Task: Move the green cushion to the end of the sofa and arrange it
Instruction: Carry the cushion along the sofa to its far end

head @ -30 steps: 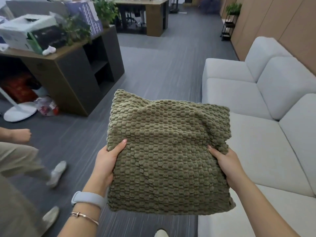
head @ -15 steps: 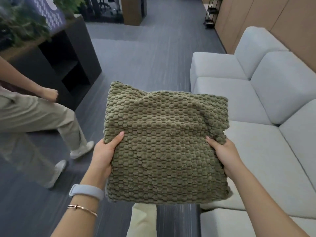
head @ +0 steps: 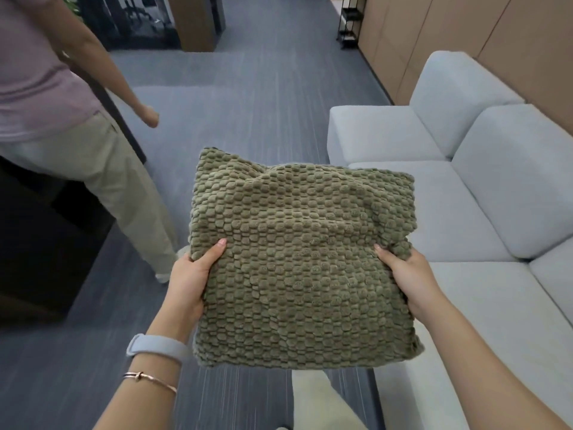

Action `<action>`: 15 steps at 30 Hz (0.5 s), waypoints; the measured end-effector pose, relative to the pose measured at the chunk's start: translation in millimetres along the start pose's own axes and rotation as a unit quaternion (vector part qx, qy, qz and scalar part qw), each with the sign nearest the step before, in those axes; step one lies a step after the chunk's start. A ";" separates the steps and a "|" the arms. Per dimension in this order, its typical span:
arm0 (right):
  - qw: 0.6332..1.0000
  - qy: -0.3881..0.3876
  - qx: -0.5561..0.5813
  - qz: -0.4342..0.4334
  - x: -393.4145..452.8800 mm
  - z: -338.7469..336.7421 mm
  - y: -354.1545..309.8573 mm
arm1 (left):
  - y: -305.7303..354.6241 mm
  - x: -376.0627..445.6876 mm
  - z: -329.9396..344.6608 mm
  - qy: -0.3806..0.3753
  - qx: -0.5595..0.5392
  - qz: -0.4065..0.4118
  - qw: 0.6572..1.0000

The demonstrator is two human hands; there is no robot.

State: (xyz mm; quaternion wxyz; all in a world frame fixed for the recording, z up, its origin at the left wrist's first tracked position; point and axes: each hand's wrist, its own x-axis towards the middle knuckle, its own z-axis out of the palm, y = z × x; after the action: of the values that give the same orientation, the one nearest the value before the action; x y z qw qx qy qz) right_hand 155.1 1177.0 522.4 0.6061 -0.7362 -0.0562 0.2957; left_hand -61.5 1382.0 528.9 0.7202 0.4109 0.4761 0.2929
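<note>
Office lounge area with a sofa along a panelled wall

Grey-blue striped carpet tiles [head: 263, 97] cover a long open floor, the low-pile sort laid in workplaces. A pale grey fabric modular sofa [head: 459, 193] with blocky seat and back cushions stands against a wall of plain tan wood-look panels [head: 449, 35], and a thin black metal shelf rack [head: 348, 23] stands at the far end of that wall. Across the aisle are a dark grey cabinet unit [head: 46, 243] and, farther back, a brown wooden desk end panel [head: 198, 23] with the base of a black office chair [head: 136, 13] partly visible beside it.
</note>
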 end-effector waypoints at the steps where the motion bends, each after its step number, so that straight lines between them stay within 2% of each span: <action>1: 1.000 0.000 0.000 0.000 16.4 6.0 -6.0 | 5.7 16.9 8.0 0.002 0.002 -0.003 1.000; 8: 1.000 -0.001 -0.007 0.017 157.6 45.7 -53.4 | 49.2 145.9 71.6 0.003 0.014 -0.005 1.000; 15: 1.000 -0.003 0.002 0.014 289.4 81.0 -127.8 | 112.9 267.9 142.2 0.007 0.026 -0.004 1.000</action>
State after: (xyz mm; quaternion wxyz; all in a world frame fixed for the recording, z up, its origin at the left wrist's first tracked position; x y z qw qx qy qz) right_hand 386.6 1407.4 527.1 0.6034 -0.7347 -0.0466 0.3067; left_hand 167.3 1610.7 537.7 0.7069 0.4254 0.4906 0.2805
